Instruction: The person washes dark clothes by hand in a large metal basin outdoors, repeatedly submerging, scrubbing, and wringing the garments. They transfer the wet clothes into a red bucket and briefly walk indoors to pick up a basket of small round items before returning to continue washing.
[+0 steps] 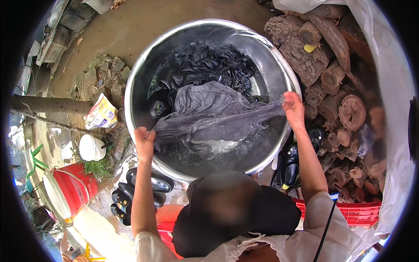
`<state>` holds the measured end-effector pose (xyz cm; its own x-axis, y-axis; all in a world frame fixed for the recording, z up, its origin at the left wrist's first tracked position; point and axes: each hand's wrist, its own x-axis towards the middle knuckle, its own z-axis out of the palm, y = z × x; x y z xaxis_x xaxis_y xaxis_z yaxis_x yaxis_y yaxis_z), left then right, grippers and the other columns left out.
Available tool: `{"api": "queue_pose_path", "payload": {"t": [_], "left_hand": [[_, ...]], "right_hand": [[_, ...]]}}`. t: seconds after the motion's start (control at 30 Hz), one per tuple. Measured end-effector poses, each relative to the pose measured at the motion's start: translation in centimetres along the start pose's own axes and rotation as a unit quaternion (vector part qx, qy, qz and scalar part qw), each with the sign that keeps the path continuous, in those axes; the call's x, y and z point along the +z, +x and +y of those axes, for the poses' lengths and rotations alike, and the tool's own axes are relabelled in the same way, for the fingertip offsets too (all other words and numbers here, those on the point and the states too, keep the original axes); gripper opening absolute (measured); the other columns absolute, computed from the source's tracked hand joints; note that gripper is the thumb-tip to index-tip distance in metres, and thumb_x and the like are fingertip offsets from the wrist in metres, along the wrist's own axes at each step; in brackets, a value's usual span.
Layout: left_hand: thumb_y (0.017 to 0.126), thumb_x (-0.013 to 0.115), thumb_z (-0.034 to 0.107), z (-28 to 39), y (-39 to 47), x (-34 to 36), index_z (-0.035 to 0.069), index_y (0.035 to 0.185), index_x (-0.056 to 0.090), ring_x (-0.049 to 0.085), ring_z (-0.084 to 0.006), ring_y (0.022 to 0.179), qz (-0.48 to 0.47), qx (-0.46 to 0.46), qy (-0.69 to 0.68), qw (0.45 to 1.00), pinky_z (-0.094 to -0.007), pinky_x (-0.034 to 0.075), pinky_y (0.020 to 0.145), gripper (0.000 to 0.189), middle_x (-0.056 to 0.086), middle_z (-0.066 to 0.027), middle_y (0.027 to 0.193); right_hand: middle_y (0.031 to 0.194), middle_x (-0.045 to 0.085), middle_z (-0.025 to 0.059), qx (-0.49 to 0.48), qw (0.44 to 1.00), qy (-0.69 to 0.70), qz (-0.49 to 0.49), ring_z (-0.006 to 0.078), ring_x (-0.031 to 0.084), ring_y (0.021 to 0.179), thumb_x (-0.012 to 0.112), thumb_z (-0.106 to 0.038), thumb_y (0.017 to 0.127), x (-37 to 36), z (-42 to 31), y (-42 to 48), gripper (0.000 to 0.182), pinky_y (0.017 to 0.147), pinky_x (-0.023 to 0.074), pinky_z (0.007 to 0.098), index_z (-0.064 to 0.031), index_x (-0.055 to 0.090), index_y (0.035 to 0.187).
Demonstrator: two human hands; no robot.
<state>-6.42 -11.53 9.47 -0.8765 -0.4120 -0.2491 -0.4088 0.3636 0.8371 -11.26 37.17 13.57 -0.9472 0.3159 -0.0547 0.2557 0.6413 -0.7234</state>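
A wet grey cloth garment [209,121] is stretched sideways across a large round metal basin [212,180]. Its left end is gripped by my left hand [144,142] near the basin's left rim. At the right rim, my right hand [293,109] pinches the other end, which is bunched and twisted. Part of the garment lies folded over dark wet clothes [209,64] farther back in the basin. Water shows in the basin below the stretched cloth.
Stacked firewood [352,111] stands at the right, above a red plastic basket [355,213]. Black clogs [291,163] lie beside the basin, with more black footwear [122,199] at lower left. A red bucket [73,186], a white tub [90,147] and a printed pouch [101,113] are at the left.
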Motion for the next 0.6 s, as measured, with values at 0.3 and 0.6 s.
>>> {"api": "queue_pose_path", "payload": {"t": [0.3,0.6], "left_hand": [[0.063,0.077,0.038,-2.8,-6.0,11.0,0.015,0.126,0.051,0.046,-0.0326,0.114,-0.261,0.201,0.466,0.821,-0.0428,0.036,0.097,0.071,0.047,-0.0139,0.12],[0.066,0.075,0.046,1.0,-4.9,8.9,-0.001,0.115,0.056,0.057,-0.0384,0.104,-0.485,0.04,0.293,0.823,-0.0434,0.045,0.088,0.07,0.062,-0.0243,0.104]], "right_hand": [[0.12,0.053,0.0182,-0.133,0.839,-0.27,-0.453,0.0337,0.049,0.115,0.071,-0.041,0.07,11.6,1.8,-6.2,0.067,0.096,0.0401,0.0419,-0.0042,0.05,0.122],[0.086,0.066,0.015,-0.013,0.903,-0.068,-0.423,0.0253,0.063,0.08,0.068,-0.031,0.079,9.6,1.6,-7.4,0.036,0.074,0.0484,0.0347,0.0003,0.062,0.096]]}}
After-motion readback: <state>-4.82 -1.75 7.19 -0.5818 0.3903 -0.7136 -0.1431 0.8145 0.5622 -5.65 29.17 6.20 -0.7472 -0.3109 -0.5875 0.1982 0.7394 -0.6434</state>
